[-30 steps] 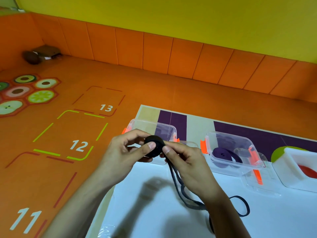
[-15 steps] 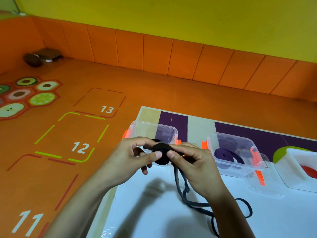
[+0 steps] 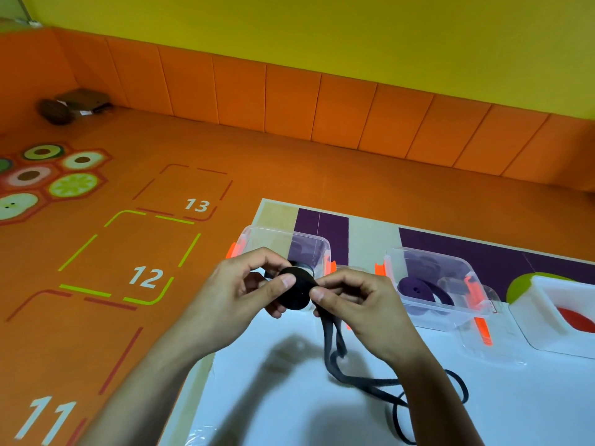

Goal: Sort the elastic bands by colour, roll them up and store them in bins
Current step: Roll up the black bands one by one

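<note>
Black elastic band [image 3: 296, 292]: matt woven cloth. Left bin [image 3: 283, 238] and middle bin [image 3: 450, 317]: clear glossy plastic, with orange plastic clips [image 3: 481, 329]. White bin [image 3: 541, 305]: opaque smooth plastic. Surface [image 3: 273, 397]: smooth white sheet, slight sheen. Floor [image 3: 289, 162]: matt orange.

Bright even light, soft shadows on sheet [image 3: 289, 397]; wide-angle edge bending
</note>
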Demonstrator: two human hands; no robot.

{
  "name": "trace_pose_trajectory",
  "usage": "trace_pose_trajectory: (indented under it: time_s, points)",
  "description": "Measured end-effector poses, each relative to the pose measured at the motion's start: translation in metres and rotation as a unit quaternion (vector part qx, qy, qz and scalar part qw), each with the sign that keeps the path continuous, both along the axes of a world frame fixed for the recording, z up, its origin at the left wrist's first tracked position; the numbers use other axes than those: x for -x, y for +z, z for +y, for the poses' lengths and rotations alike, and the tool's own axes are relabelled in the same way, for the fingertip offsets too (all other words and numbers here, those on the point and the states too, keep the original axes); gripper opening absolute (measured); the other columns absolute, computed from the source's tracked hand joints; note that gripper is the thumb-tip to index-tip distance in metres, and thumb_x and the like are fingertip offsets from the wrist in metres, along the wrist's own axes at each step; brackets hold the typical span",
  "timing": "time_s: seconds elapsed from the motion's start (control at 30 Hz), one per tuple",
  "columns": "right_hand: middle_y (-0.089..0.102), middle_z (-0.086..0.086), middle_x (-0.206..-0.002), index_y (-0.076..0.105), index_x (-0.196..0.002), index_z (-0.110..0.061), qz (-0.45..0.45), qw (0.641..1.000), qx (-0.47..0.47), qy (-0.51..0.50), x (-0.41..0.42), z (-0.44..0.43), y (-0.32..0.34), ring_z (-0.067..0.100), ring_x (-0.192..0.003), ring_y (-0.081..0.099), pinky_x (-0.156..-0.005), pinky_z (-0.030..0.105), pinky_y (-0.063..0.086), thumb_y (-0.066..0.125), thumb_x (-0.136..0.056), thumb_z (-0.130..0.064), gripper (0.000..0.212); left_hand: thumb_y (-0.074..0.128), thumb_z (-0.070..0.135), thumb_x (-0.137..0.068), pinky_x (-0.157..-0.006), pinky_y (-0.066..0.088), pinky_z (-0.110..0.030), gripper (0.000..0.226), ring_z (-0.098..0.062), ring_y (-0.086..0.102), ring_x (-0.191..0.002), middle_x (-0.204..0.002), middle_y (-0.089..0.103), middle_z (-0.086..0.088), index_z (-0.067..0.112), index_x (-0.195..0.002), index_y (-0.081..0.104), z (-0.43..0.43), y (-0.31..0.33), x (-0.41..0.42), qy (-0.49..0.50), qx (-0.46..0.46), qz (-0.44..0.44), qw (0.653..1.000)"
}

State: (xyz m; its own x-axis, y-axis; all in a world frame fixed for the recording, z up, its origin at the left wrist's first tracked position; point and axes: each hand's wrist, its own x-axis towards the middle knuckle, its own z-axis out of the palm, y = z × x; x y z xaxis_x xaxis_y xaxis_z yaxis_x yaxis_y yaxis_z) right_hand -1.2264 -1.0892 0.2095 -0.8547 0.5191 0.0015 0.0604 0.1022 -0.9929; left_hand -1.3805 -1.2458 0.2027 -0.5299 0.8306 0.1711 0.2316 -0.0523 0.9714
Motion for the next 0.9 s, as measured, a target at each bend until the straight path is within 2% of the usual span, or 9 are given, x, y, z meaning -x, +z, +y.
trace_pose_trajectory:
  time_s: [0.13, 0.23, 0.33, 0.57, 0.67, 0.77, 0.83, 0.87, 0.9]
  points:
    - [0.073, -0.005, -0.085, 0.082, -0.089, -0.024, -0.01, 0.996, -0.081, -0.022, -0.002, 0.003, 0.001, 0.008, -0.083, 0.069, -0.07, 0.017, 0.049, 0.084, -0.081, -0.017, 0.01, 0.07, 0.025, -0.093, -0.066, 0.06, -0.037, 0.012, -0.029, 0.071, -0.066, -0.086, 0.071, -0.013, 0.015, -0.101, 0.071, 0.002, 0.0, -0.002, 0.007, 0.004, 0.01, 1.0]
    - [0.069, -0.001, -0.082, 0.083, -0.087, -0.033, 0.01, 0.993, -0.109, -0.04, 0.0, 0.004, -0.002, 0.012, -0.076, 0.065, -0.067, 0.023, 0.049, 0.086, -0.079, -0.018, 0.017, 0.067, 0.018, -0.095, -0.065, 0.058, -0.03, 0.005, -0.027, 0.072, -0.066, -0.085, 0.072, -0.013, 0.015, -0.099, 0.069, 0.005, 0.003, -0.002, 0.009, 0.015, 0.021, 1.0]
    - [0.067, -0.001, -0.076, 0.081, -0.087, -0.038, 0.009, 0.989, -0.14, -0.041, 0.002, 0.006, 0.002, 0.009, -0.07, 0.06, -0.068, 0.025, 0.05, 0.085, -0.082, -0.023, 0.017, 0.067, 0.018, -0.096, -0.067, 0.061, -0.037, 0.007, -0.03, 0.073, -0.067, -0.089, 0.072, -0.013, 0.015, -0.101, 0.07, 0.008, 0.008, 0.003, -0.003, 0.004, 0.014, 1.0]
    - [0.043, -0.011, -0.068, 0.071, -0.111, -0.043, 0.015, 0.98, -0.198, 0.005, 0.008, 0.019, 0.045, 0.008, -0.065, 0.042, -0.064, 0.02, 0.04, 0.069, -0.091, -0.01, 0.038, 0.066, 0.017, -0.093, -0.063, 0.059, -0.031, 0.017, -0.028, 0.072, -0.063, -0.083, 0.072, -0.011, 0.004, -0.104, 0.067, 0.029, 0.066, 0.016, -0.001, -0.069, 0.054, 0.996]
    - [0.043, -0.012, -0.081, 0.067, -0.118, -0.038, -0.054, 0.914, -0.398, -0.062, 0.01, 0.028, 0.058, 0.009, -0.074, 0.047, -0.066, 0.031, 0.045, 0.063, -0.089, -0.012, 0.039, 0.067, 0.018, -0.094, -0.064, 0.06, -0.034, 0.012, -0.027, 0.072, -0.066, -0.085, 0.074, -0.011, 0.009, -0.102, 0.068, 0.037, 0.074, 0.015, -0.002, -0.072, 0.087, 0.994]
    - [0.048, -0.003, -0.1, 0.071, -0.112, -0.027, -0.033, 0.794, -0.572, -0.203, 0.011, 0.033, 0.082, 0.019, -0.087, 0.05, -0.058, 0.036, 0.047, 0.07, -0.08, -0.007, 0.037, 0.066, 0.022, -0.093, -0.064, 0.06, -0.033, 0.013, -0.025, 0.074, -0.067, -0.082, 0.075, -0.006, 0.012, -0.101, 0.068, 0.043, 0.081, 0.011, 0.003, -0.104, 0.072, 0.992]
    - [0.056, 0.006, -0.11, 0.074, -0.11, -0.022, 0.006, 0.723, -0.646, -0.246, 0.011, 0.042, 0.093, 0.026, -0.092, 0.051, -0.062, 0.036, 0.047, 0.072, -0.077, -0.003, 0.039, 0.067, 0.026, -0.092, -0.065, 0.06, -0.035, 0.014, -0.026, 0.074, -0.068, -0.082, 0.076, -0.004, 0.016, -0.101, 0.068, 0.047, 0.088, 0.01, 0.005, -0.126, 0.057, 0.99]
    - [0.057, 0.007, -0.114, 0.074, -0.113, -0.022, 0.021, 0.711, -0.661, -0.239, 0.012, 0.048, 0.097, 0.027, -0.095, 0.051, -0.069, 0.037, 0.048, 0.069, -0.077, 0.0, 0.042, 0.067, 0.027, -0.092, -0.065, 0.06, -0.035, 0.014, -0.027, 0.074, -0.068, -0.083, 0.076, -0.005, 0.016, -0.102, 0.068, 0.048, 0.092, 0.01, 0.002, -0.135, 0.051, 0.99]
    - [0.057, 0.006, -0.118, 0.073, -0.116, -0.022, 0.032, 0.724, -0.654, -0.219, 0.013, 0.053, 0.099, 0.026, -0.1, 0.05, -0.078, 0.038, 0.049, 0.065, -0.078, 0.005, 0.047, 0.067, 0.026, -0.092, -0.065, 0.06, -0.034, 0.016, -0.027, 0.074, -0.068, -0.082, 0.076, -0.006, 0.015, -0.102, 0.068, 0.049, 0.095, 0.009, -0.001, -0.142, 0.043, 0.989]
